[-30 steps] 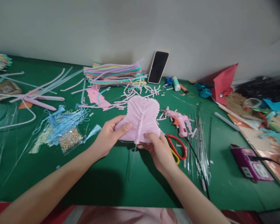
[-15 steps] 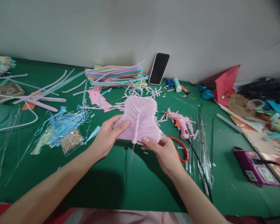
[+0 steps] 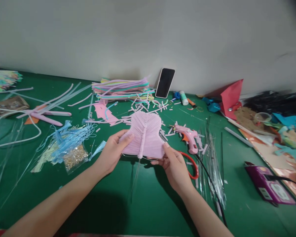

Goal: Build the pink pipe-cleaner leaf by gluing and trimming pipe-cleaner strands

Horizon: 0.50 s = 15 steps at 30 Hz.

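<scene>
A lilac butterfly-like piece (image 3: 153,135) made of fuzzy stems, with a thicker ridge down its middle, is held above the green table (image 3: 96,200). Thin wires hang from the ridge's lower end. My left hand (image 3: 113,149) grips its left edge, thumb on top. At the lower right edge, my right hand (image 3: 175,163) pinches it between thumb and fingers. Red-handled scissors (image 3: 193,168) lie partly behind my right hand. To the right rests a pink glue gun (image 3: 188,136).
Behind are a pile of coloured fuzzy stems (image 3: 123,89) and a propped phone (image 3: 165,83). Blue tassels (image 3: 69,140) and a bag of gold beads (image 3: 75,158) lie left. Wires (image 3: 213,164), a purple power strip (image 3: 268,184) and a red paper (image 3: 232,97) are right.
The view has tilted up a little, so the table objects sit lower. My right thumb has shifted from the front of the lilac piece to its right edge.
</scene>
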Each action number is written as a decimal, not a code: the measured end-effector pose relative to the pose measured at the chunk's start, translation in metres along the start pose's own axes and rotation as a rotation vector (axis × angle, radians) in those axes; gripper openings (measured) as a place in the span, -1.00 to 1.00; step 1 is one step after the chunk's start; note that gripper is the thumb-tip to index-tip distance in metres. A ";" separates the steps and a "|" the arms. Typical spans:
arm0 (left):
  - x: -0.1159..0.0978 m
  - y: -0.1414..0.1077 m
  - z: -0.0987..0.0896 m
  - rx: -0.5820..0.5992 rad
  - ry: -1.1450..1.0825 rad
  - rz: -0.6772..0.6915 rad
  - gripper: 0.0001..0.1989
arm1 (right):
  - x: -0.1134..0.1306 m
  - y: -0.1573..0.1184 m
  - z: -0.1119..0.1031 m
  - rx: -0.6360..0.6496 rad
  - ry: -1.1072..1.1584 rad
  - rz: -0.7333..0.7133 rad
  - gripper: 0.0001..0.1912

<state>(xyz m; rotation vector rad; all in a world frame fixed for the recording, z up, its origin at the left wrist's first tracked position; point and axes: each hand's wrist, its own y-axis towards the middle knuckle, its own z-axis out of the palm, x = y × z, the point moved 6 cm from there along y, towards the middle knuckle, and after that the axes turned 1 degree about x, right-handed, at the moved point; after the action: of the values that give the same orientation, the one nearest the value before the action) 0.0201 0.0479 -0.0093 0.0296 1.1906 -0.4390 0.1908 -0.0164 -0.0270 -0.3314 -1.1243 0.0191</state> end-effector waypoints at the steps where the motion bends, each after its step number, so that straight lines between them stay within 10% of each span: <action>1: 0.001 0.001 -0.001 -0.010 -0.013 -0.008 -0.68 | 0.001 0.000 -0.001 -0.015 0.011 -0.014 -0.69; 15: 0.012 -0.001 0.008 0.178 -0.089 -0.150 -0.64 | -0.004 0.003 0.001 0.030 0.010 0.053 -0.68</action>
<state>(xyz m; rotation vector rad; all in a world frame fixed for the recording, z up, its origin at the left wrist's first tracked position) 0.0307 0.0409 -0.0167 0.0736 1.0673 -0.6706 0.1884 -0.0135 -0.0306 -0.3339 -1.1045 0.0808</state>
